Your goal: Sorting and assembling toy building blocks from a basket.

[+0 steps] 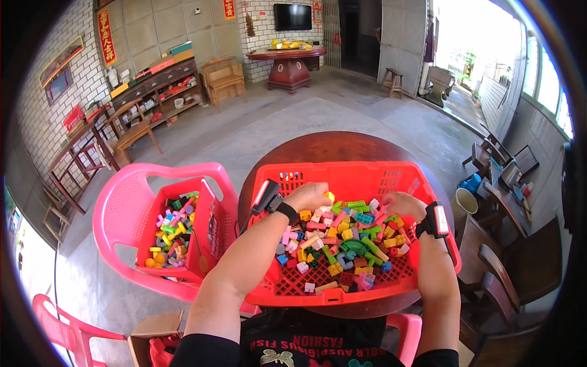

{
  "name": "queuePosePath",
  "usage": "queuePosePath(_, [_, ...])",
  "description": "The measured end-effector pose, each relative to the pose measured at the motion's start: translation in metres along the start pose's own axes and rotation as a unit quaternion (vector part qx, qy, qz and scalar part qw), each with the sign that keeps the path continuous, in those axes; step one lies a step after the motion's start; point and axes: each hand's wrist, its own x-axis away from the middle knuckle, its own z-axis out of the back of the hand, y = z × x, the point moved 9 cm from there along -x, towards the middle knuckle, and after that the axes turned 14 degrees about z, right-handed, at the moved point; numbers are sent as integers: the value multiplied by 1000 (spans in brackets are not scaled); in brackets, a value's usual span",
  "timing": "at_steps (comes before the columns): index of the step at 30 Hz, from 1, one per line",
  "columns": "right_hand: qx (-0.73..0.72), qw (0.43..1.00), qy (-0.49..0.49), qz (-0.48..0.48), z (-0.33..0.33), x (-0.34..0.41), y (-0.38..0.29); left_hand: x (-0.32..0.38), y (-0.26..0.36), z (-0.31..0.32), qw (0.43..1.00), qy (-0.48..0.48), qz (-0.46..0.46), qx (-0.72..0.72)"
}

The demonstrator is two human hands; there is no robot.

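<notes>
A red plastic basket (337, 299) in front of me holds a loose heap of toy building blocks (344, 234) in many colours. My left hand (309, 196) is over the heap's far left side, with a yellow block (329, 196) at its fingertips. Near the basket's far right corner, my right hand (406, 204) reaches down into the heap beside pink tube pieces (381, 212). Its fingertips are partly hidden, so its hold is unclear. Among the blocks lies a dark green curved piece (354, 247).
The basket rests on a round wooden table (321, 143). To the left, a pink plastic chair (120, 202) carries a red box (208, 229) of similar blocks. An open cardboard box (158, 321) stands at lower left; wooden chairs (500, 270) crowd the right.
</notes>
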Motion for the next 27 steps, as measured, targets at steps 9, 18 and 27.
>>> queuePosePath(9, [-19, 999, -22, -40, -3, 7, -3, -1, 21, -1, 943, -99, -55, 314])
queuePosePath(18, [-114, 992, -62, 7, -18, -4, 1, -9, -1, -3, 970, -61, -10, 236])
queuePosePath(27, [-191, 977, -54, -85, -16, 10, 3, 26, 25, 68, 939, 263, -78, 210])
